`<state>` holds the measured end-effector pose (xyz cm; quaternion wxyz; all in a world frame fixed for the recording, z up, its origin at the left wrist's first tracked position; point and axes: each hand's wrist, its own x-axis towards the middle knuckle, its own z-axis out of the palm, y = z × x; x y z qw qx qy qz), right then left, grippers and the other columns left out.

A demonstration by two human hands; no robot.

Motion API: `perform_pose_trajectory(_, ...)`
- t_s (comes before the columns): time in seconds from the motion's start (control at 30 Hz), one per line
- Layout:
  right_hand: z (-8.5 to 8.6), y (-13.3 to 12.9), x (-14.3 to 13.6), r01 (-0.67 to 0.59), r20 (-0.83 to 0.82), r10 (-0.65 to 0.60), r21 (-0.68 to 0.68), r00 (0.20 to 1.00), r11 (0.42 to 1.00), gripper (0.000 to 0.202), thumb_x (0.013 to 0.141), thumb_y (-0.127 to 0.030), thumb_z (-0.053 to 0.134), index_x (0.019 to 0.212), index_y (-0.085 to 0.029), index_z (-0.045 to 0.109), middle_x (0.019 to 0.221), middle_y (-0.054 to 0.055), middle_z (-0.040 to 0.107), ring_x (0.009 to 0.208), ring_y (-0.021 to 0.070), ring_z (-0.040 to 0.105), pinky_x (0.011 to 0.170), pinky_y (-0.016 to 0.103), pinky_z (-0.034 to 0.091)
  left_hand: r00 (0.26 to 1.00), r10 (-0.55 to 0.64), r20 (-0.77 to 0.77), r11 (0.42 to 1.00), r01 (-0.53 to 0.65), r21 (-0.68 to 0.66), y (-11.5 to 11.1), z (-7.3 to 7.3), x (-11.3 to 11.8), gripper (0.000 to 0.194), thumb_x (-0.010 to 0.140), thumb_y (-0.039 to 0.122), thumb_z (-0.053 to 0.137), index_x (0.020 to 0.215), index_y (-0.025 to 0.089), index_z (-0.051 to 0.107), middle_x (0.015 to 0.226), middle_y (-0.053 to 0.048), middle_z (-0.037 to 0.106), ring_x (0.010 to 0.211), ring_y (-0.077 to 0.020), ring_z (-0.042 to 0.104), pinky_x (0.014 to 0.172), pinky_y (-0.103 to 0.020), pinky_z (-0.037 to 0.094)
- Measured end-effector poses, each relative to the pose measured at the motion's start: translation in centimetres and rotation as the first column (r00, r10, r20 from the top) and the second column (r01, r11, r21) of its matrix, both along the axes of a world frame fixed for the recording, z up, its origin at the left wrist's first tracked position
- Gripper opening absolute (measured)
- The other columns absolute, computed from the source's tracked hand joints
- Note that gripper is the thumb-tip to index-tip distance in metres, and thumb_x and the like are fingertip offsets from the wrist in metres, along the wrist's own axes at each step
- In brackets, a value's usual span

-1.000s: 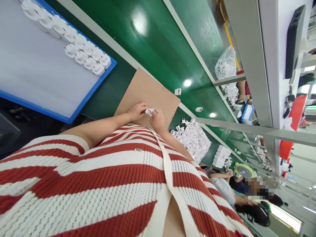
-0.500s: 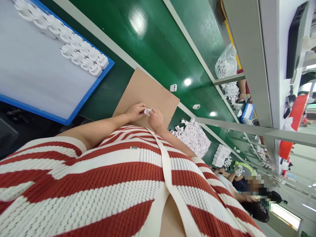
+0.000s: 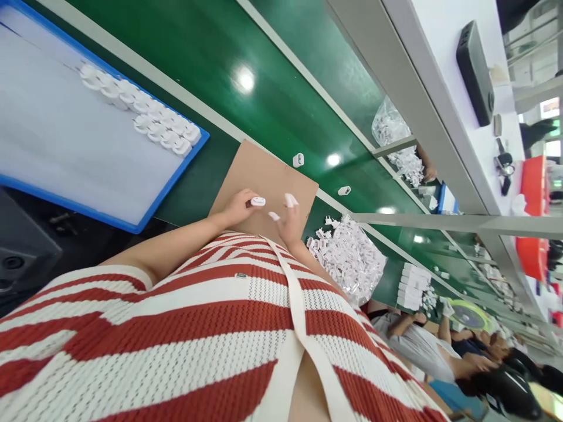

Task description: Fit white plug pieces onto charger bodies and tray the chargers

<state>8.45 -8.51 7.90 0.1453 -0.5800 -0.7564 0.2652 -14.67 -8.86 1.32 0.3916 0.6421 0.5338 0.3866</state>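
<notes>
A small white plastic part (image 3: 258,201) is pinched in my left hand (image 3: 240,207), over the brown cardboard sheet (image 3: 248,167). To its right, my right hand (image 3: 290,221) is open, thumb and fingers apart, with white covers on the fingertips and nothing in it. Beside my right forearm lies a clear bag of white plug parts (image 3: 352,255), with some loose pieces at its edge. Two white pieces stand beyond the cardboard, one near it (image 3: 298,160) and one farther right (image 3: 344,190).
A blue-rimmed tray (image 3: 176,177) at the left carries rows of white parts (image 3: 153,117). Metal rails cross the green bench (image 3: 202,53). White boxes (image 3: 412,286) stand farther right, near seated people (image 3: 422,346). A shelf (image 3: 457,76) at upper right holds a black device.
My hands have moved apart. My right hand has let go of the white part and opened; my left hand keeps it. The camera view has shifted slightly.
</notes>
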Motion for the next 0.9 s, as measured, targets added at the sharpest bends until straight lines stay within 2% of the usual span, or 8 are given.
perform_pose_trajectory(0.13,-0.8,-2.6,6.4,0.36,0.341,-0.36,0.067,0.868,0.931,0.065,0.093,-0.034,0.06,0.151,-0.008,0.047,0.151,0.026,0.045,0.144,0.0332,0.039,0.121,0.05,0.031,0.883,0.443,-0.153,0.897,-0.437,0.074,-1.6,3.0,-7.2,0.029,0.093,0.038,0.069,0.115,0.019,0.065,0.118,-0.011,0.063,0.111,-0.0254,0.058,0.089,-0.035,0.054)
perform_pose_trajectory(0.23,-1.8,-3.9,10.2,0.488,0.564,-0.419,0.033,0.712,0.872,0.059,0.087,-0.03,0.064,0.142,-0.008,0.059,0.143,0.03,0.05,0.135,0.0429,0.045,0.111,0.058,0.035,0.584,0.779,-0.229,0.622,-0.768,0.156,-2.0,3.8,-13.7,0.036,0.092,0.021,0.069,0.125,0.014,0.057,0.128,-0.015,0.055,0.113,-0.0239,0.054,0.084,-0.033,0.054)
perform_pose_trajectory(0.33,-2.5,-4.4,12.3,0.514,0.592,-0.422,0.016,0.687,0.858,0.043,0.085,-0.019,0.058,0.125,-0.012,0.071,0.133,0.026,0.056,0.124,0.0421,0.05,0.103,0.055,0.039,0.381,0.892,-0.244,0.423,-0.893,0.151,-0.8,3.5,-19.3,0.043,0.086,0.002,0.065,0.127,0.008,0.052,0.133,-0.017,0.049,0.115,-0.022,0.052,0.091,-0.032,0.053)
perform_pose_trajectory(0.5,-3.0,-3.8,14.1,0.48,0.57,-0.416,0.042,0.709,0.876,0.037,0.085,-0.013,0.05,0.111,-0.015,0.076,0.12,0.021,0.06,0.116,0.0354,0.053,0.096,0.043,0.041,0.441,0.827,-0.348,0.44,-0.894,-0.085,2.9,3.4,-24.3,0.039,0.078,0.0,0.069,0.115,0.005,0.057,0.118,-0.008,0.055,0.101,-0.0168,0.05,0.109,-0.035,0.045)
perform_pose_trajectory(0.63,-3.1,-3.6,15.0,0.489,0.531,-0.451,0.078,0.717,0.869,0.035,0.083,-0.014,0.05,0.107,-0.017,0.075,0.112,0.016,0.062,0.109,0.0324,0.056,0.088,0.039,0.043,0.539,0.766,-0.352,0.51,-0.841,-0.178,4.3,3.8,-25.5,0.033,0.071,0.0,0.069,0.103,0.007,0.062,0.088,0.001,0.057,0.086,-0.0162,0.049,0.106,-0.04,0.047)
perform_pose_trajectory(0.73,-3.1,-3.6,14.9,0.517,0.482,-0.494,0.096,0.723,0.851,0.041,0.081,-0.011,0.046,0.111,-0.017,0.073,0.109,0.013,0.063,0.102,0.0295,0.058,0.084,0.037,0.044,0.588,0.731,-0.347,0.542,-0.809,-0.23,4.2,4.0,-25.7,0.043,0.064,-0.002,0.067,0.105,0.008,0.062,0.091,-0.001,0.061,0.089,-0.0196,0.053,0.105,-0.044,0.048)
perform_pose_trajectory(0.8,-3.0,-3.6,14.5,0.543,0.439,-0.526,0.098,0.728,0.834,0.043,0.081,-0.011,0.045,0.114,-0.016,0.071,0.113,0.014,0.062,0.101,0.029,0.058,0.082,0.037,0.044,0.524,0.766,-0.372,0.489,-0.851,-0.192,4.1,4.4,-25.0,0.058,0.059,-0.002,0.065,0.116,0.006,0.058,0.11,-0.008,0.063,0.104,-0.0247,0.054,0.11,-0.05,0.043)
perform_pose_trajectory(0.9,-2.7,-3.6,13.5,0.589,0.362,-0.577,0.089,0.732,0.803,0.044,0.08,-0.013,0.045,0.117,-0.014,0.068,0.122,0.018,0.058,0.104,0.0303,0.057,0.084,0.039,0.046,0.25,0.906,-0.341,0.326,-0.927,0.186,4.7,5.7,-21.5,0.07,0.058,-0.004,0.059,0.127,0.005,0.05,0.137,-0.018,0.05,0.127,-0.0295,0.044,0.118,-0.055,0.03)
